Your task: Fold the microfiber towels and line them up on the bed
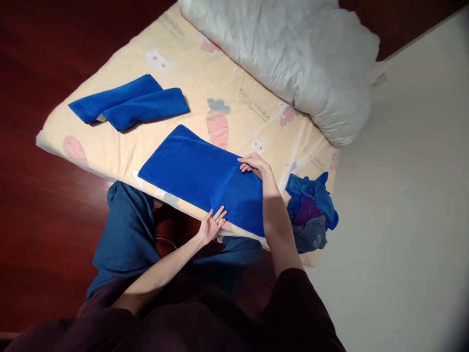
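A blue cloth [194, 171], looking like a towel, lies spread flat across the mattress in front of me. At its near long edge my left hand [211, 228] is open, palm turned up, fingertips on the fabric. My right hand [255, 162] rests on the far edge, its fingers slightly bent and apart, with no cloth visibly gripped. My right forearm covers part of the cloth's right end. Farther left, a second blue cloth [135, 103] lies loosely folded in a long strip.
A crumpled pile of blue, purple and grey cloths [311, 215] sits at the mattress's right end. A rolled white quilt [293, 54] lies along the far side. The patterned yellow mattress [124, 63] rests above a dark red floor [44, 234], beside a pale wall [403, 195].
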A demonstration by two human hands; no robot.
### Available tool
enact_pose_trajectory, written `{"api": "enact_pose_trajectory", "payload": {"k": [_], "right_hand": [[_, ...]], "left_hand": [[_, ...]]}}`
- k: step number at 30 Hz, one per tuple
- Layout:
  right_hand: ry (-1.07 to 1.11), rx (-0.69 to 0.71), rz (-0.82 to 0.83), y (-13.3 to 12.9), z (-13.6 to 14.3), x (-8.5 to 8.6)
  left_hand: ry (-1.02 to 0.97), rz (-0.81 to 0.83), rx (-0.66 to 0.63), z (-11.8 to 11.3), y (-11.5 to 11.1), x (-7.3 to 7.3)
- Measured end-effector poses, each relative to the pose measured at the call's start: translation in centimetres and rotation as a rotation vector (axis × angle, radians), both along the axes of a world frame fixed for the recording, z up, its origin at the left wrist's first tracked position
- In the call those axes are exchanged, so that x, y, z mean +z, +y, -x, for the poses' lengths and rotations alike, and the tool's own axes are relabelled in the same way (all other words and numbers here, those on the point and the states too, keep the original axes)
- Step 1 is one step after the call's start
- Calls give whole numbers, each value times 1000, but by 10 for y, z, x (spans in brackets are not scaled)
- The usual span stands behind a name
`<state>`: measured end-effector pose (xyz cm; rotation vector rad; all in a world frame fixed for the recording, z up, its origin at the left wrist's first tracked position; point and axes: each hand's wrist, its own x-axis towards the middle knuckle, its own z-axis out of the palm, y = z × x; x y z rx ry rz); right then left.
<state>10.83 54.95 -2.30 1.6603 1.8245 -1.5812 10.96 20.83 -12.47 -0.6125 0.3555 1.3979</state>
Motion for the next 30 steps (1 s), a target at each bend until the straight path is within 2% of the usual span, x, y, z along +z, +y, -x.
{"api": "enact_pose_trajectory", "payload": {"k": [3, 6, 8, 11, 13, 15, 18, 20, 23, 25, 27, 30], "right_hand": [[48, -13, -20, -10, -6, 33], [100, -56, -75, -24, -15, 71], [142, -91, -109, -33, -22, 99], [254, -138, -155, -49, -36, 141], [357, -177, -188, -61, -45, 169], [481, -223, -230, -77, -52, 197], [685, -252, -317, -108, -58, 240], [790, -248, -401, -129, -60, 266], [888, -269, -553, -157, -61, 299], [924, -302, -654, -169, -60, 316], [937, -341, -753, -178, -59, 329], [938, -396, -863, -187, -59, 345]], "left_hand": [[83, -12, 9, 7, -5, 17], [187, -62, -23, 23, -13, 42], [285, -79, -53, 43, -18, 64], [492, -74, -66, 88, -22, 105], [679, -88, -69, 125, -21, 138], [902, -133, -85, 164, -18, 178], [1215, -246, -81, 216, -11, 247], [1378, -281, -32, 241, -7, 296], [1616, -270, 73, 264, -2, 364], [1754, -255, 141, 271, 2, 400], [1846, -235, 205, 275, 7, 429], [1914, -198, 270, 278, 14, 458]]}}
